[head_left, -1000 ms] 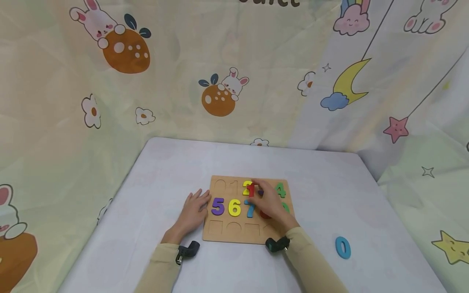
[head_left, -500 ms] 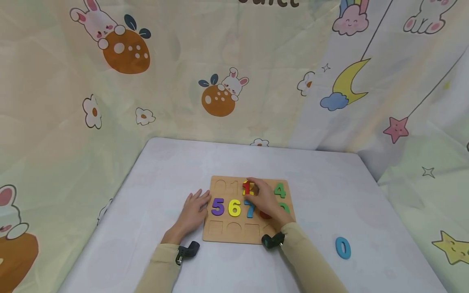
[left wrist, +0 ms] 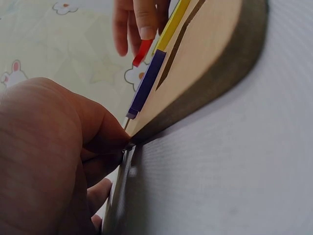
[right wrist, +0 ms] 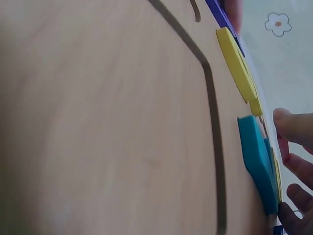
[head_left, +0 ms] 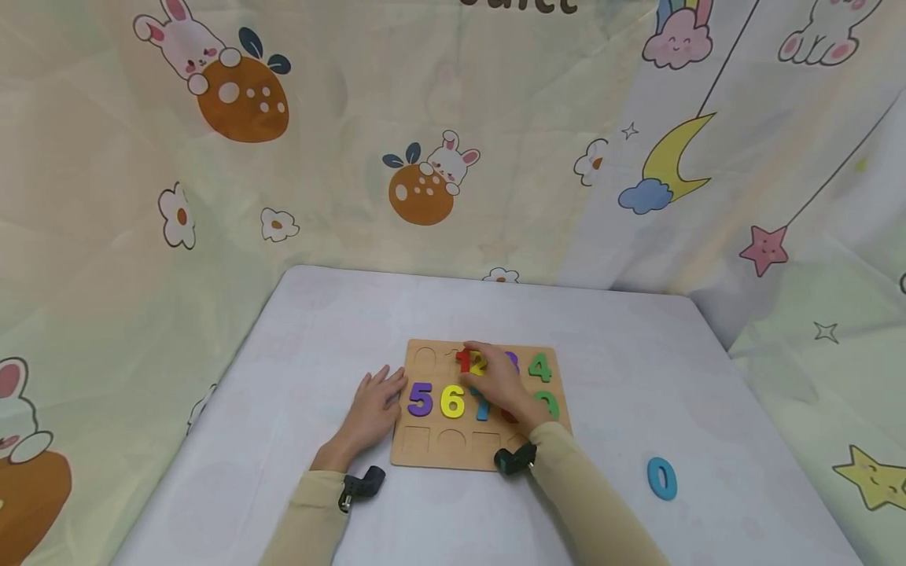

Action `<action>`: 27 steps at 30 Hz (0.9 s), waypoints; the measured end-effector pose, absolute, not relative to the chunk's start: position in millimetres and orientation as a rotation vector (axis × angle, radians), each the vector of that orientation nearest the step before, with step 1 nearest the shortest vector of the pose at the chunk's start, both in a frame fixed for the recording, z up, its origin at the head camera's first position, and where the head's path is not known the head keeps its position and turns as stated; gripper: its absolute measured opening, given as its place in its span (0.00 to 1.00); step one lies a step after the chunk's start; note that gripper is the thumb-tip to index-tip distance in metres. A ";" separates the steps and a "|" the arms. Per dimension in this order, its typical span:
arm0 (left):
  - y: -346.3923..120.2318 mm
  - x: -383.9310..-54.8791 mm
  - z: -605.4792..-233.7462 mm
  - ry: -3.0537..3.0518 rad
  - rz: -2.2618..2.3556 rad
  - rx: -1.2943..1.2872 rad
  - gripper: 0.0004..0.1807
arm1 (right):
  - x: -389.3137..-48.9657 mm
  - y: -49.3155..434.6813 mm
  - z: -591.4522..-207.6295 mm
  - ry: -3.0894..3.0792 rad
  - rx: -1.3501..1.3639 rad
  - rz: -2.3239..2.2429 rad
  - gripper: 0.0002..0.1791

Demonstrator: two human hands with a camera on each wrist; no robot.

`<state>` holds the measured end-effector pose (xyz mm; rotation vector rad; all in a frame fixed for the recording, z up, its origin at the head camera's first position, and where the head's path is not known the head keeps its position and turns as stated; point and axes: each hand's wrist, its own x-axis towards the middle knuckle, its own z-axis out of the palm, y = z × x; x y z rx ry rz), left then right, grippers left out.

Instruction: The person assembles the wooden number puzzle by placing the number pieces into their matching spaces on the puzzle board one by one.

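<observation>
My right hand [head_left: 499,385] pinches a red number 1 [head_left: 463,362] between thumb and fingers, over the top row of a wooden number board [head_left: 399,440]. The red piece is held up off the board in the left wrist view, where its end [left wrist: 142,52] shows below the fingers. Beside it is the yellow 2 [head_left: 480,366], partly covered by that hand. My left hand [head_left: 371,409] rests at the board's left edge with fingers extended, its thumb [left wrist: 105,122] touching the edge. Close to it sits the purple 5 [head_left: 421,399].
A blue 0 [head_left: 653,479] lies on the white table [head_left: 722,440], right of the board. Also on the board are a yellow 6 [head_left: 447,401], a blue 7 [head_left: 484,409] and a green 4 [head_left: 541,369]. A patterned cloth [head_left: 318,173] hangs behind the table.
My right hand has moved left with the red 1, from between the 2 and 3 across the 2 to its left side. The left hand has stayed at the board's edge.
</observation>
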<state>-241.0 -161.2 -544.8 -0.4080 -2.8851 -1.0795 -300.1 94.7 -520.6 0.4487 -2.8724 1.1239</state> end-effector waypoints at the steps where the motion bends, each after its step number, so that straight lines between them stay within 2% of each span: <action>1: -161.2 -240.8 -545.0 -2.885 -1.078 -0.407 0.29 | -301.0 93.8 -521.2 -2.879 0.449 1.112 0.34; 27: -161.1 -240.7 -545.2 -2.874 -1.053 -0.413 0.28 | -308.3 77.1 -532.0 -2.865 0.384 1.076 0.32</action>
